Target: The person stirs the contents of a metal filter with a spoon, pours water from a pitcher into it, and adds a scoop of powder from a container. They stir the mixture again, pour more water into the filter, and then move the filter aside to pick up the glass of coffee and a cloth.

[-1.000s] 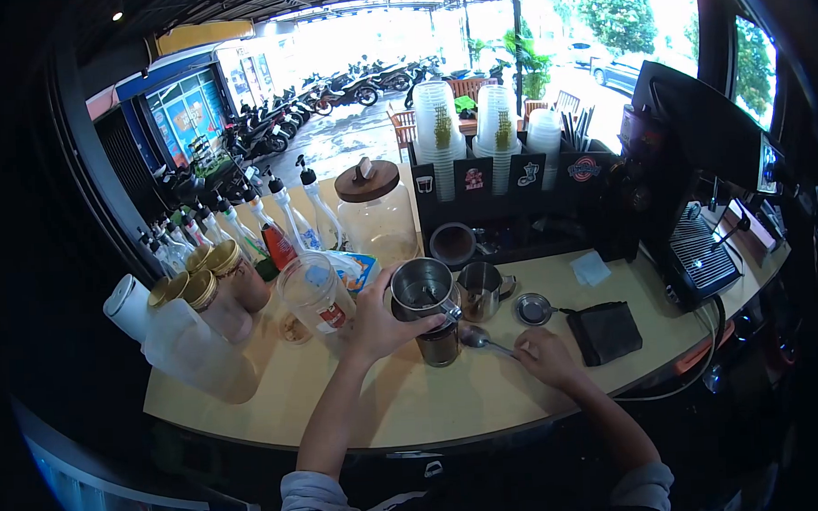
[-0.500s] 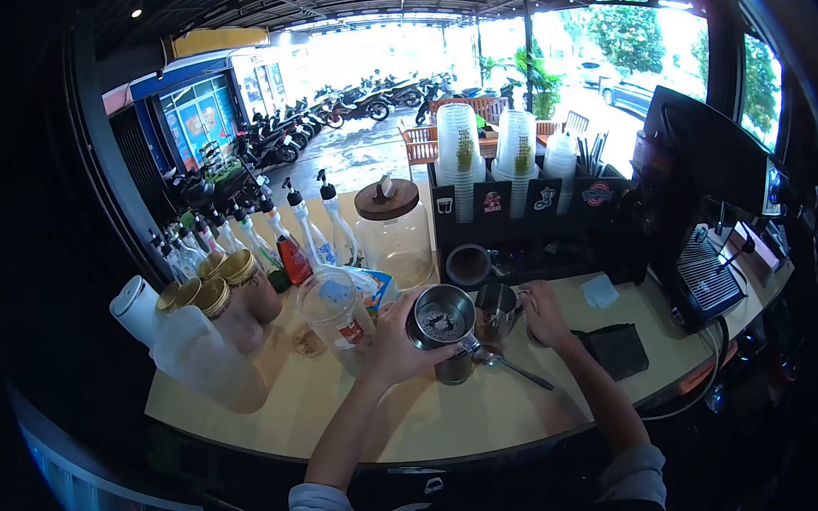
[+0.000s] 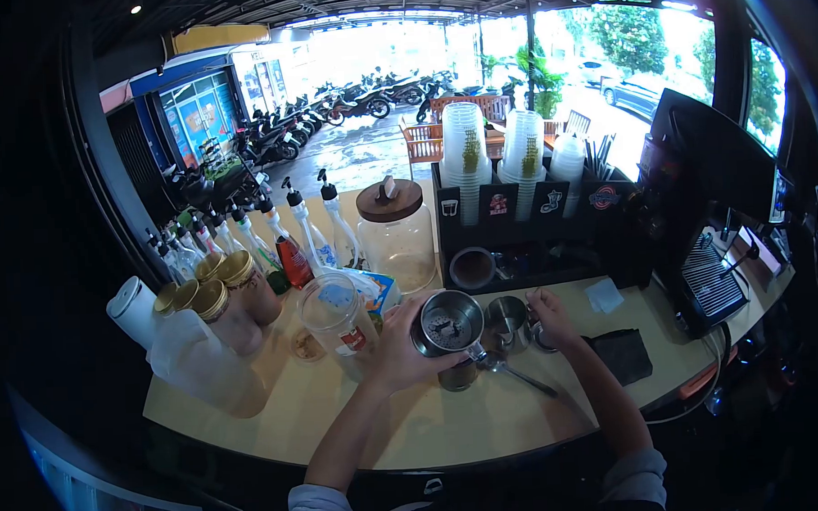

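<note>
My left hand point(image 3: 403, 350) is wrapped round a steel pitcher point(image 3: 449, 324), held above the counter with its mouth toward me; a little frothy liquid shows at its bottom. My right hand point(image 3: 553, 321) has its fingers closed at the right side of a smaller steel cup point(image 3: 508, 324), by its rim; the exact grip is partly hidden. Under the right hand sits a small round metal piece, hard to make out. A spoon point(image 3: 524, 376) lies on the counter between the hands. Below the pitcher stands another small metal vessel point(image 3: 458, 376), partly covered.
Left are a clear plastic tub point(image 3: 335, 317), gold-lidded jars point(image 3: 238, 270) and pump bottles point(image 3: 294, 259). A wooden-lidded glass jar point(image 3: 398, 242) and a black cup holder point(image 3: 524, 202) stand behind. Right are a black cloth point(image 3: 621, 354) and a machine with drip tray point(image 3: 712, 276).
The smaller steel cup and my right hand have come slightly toward me. My left hand keeps the pitcher in nearly the same place, and the view has shifted a little.
</note>
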### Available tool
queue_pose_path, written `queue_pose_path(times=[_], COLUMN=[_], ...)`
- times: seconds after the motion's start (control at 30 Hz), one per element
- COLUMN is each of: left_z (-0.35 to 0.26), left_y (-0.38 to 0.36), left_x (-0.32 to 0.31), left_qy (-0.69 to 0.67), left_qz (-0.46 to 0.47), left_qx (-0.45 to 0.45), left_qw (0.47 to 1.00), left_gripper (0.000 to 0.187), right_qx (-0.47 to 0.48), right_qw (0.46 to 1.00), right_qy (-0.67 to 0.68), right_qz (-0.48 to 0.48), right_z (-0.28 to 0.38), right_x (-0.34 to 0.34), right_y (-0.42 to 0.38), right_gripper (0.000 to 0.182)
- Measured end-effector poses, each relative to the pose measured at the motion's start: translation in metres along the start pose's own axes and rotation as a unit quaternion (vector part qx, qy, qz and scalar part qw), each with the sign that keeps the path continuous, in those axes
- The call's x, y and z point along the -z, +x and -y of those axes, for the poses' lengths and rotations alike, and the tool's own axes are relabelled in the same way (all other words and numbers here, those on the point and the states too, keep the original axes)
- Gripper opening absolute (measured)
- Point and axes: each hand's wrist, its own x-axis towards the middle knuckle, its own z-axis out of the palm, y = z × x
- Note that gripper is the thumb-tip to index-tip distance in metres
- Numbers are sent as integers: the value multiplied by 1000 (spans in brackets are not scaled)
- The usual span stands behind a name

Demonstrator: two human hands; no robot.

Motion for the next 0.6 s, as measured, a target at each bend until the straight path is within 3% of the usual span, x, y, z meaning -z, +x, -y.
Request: queue_pose_path(times=[0.13,0.43,0.6], left_z=[-1,6,1], left_y=[0,-2,0], left_x=[-1,-5,-7], left_qy=[-18,-60,-45], left_qz=[-8,9,7], left_qx=[-11,-8,-24], left_qw=[1000,998,999], left_gripper=[82,82,82], right_qx=[-28,111,190], right_qw=[999,987,962], right_qy=[-25,-107,-194], right_qz=[-33,-39,-30], right_z=[65,180,199], right_x=[-17,-45,-56], right_y=[-4,6,18], right_gripper=[31,36,37])
